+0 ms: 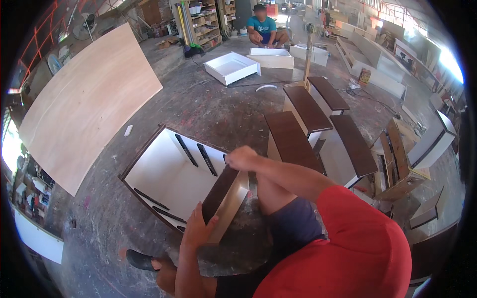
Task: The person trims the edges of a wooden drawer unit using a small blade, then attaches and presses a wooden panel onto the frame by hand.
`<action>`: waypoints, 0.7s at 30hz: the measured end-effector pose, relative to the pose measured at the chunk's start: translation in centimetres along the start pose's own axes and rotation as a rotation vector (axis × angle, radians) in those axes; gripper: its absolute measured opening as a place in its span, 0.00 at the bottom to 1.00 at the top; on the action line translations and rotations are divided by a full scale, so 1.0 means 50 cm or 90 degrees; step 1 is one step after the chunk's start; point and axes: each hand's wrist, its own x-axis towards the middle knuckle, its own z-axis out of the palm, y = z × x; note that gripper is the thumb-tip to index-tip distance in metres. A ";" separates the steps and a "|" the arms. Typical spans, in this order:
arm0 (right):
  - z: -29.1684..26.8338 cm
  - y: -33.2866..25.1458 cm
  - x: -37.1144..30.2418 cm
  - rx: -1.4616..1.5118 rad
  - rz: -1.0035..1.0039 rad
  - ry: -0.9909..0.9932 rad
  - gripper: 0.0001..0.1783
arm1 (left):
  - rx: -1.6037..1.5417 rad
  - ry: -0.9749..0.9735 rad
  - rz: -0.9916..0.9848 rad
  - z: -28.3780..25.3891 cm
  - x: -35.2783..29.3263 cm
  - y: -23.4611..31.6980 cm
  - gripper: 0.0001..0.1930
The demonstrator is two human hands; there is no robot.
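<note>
A drawer (220, 194) with a dark brown front and pale wooden sides stands partly in the near end of a cabinet (158, 158). The cabinet lies on its back, its white inside facing up and brown edges around it. Black drawer slides (207, 159) run along two facing inner walls. My left hand (198, 226) grips the near end of the drawer front, thumb on one side and fingers over the other. At the far end, beside the cabinet wall, my right hand (242, 159) is closed on the drawer's corner; its fingertips are partly hidden.
Several brown-fronted drawers (293, 136) stand right of my knee. A large plywood sheet (94, 104) leans at the left. White drawers (232, 68) lie ahead, near a squatting person (263, 30). A wooden frame (397, 159) stands far right.
</note>
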 end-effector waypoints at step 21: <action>0.069 -0.166 -0.037 0.052 -0.144 0.009 0.07 | 0.001 -0.020 -0.047 -0.036 -0.024 0.001 0.53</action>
